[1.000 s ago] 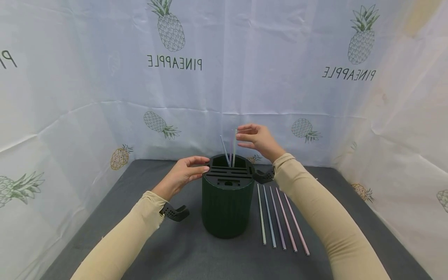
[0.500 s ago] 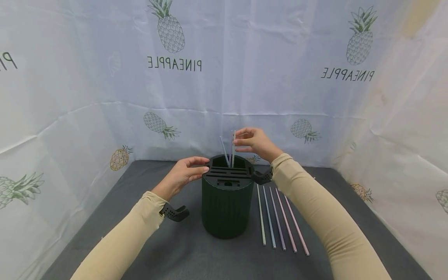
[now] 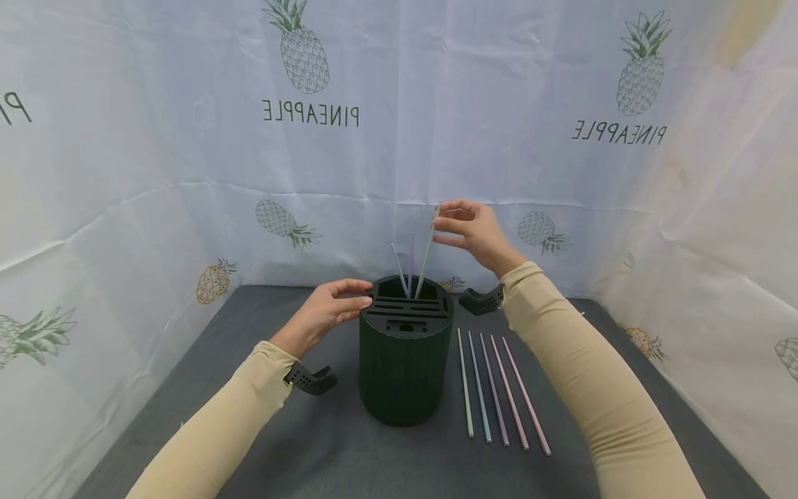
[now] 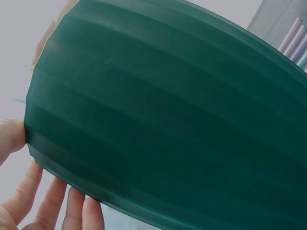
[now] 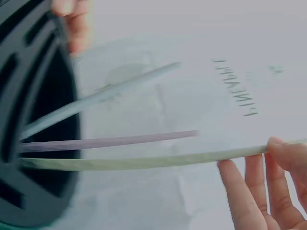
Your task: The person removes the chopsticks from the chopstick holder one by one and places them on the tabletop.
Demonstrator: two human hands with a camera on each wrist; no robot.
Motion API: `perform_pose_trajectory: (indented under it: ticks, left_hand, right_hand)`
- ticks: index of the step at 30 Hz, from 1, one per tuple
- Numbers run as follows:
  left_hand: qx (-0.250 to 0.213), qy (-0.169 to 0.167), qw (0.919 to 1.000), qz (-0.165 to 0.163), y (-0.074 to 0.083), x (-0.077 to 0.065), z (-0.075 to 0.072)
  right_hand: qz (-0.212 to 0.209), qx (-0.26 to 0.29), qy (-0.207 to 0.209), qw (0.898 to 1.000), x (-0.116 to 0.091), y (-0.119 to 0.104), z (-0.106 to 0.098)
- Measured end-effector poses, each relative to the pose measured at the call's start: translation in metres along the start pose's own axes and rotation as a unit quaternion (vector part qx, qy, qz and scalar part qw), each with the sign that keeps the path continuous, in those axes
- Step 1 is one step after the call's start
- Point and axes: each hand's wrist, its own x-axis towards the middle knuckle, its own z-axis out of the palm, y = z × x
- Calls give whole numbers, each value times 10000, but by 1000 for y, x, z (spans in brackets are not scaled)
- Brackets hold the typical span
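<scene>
A dark green ribbed holder [image 3: 404, 374] with a black slotted top [image 3: 408, 324] stands upright on the table. At its left rim my left hand [image 3: 321, 310] rests its thumb and fingertips; in the left wrist view, the fingers [image 4: 48, 203] touch its side. Above the holder, my right hand [image 3: 476, 232] pinches a slim pale green stick [image 3: 425, 260] near its upper end. That stick leans right, its lower end inside the large rear compartment. A pale blue stick [image 5: 115, 91] and a purple stick [image 5: 124, 142] stand in the same compartment, apart from my fingers.
Several pastel sticks [image 3: 494, 388] lie side by side on the dark tabletop [image 3: 312, 443], right of the holder. A white curtain [image 3: 399, 138] printed with pineapples hangs behind and at both sides. Black bands [image 3: 312, 380] sit at both wrists.
My right hand has risen and moved right with the pale green stick, which now sits higher and tilts right. My left hand has stayed at the holder's rim.
</scene>
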Motion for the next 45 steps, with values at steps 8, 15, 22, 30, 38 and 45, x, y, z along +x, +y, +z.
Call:
perform_pose_trajectory:
  ticks: [8,15,22,30,38,45]
  left_hand:
    - [5,-9,10000,-10,1,0,0]
    - [12,-6,10000,-10,0,0,0]
    - [7,-11,10000,-7,1,-1,-1]
    - [-30,-7,10000,-41,0,0,-1]
    - [-5,-25,10000,-25,0,0,-1]
    - [13,-71,10000,-2,0,0,-1]
  right_hand:
    - [-1110,862,798,9869,-6,-36,-24]
    - [-1533,1748,1579,9597,-21,-56,-58]
    - [-1167,1547,1748,9653,-45,-47,-101]
    - [70,158,1415,9898,-79,21,-156]
    - [1385,-1876,822,9689,-112,105,-193]
    - [2119,-2236,696,9488,-125,146,-195]
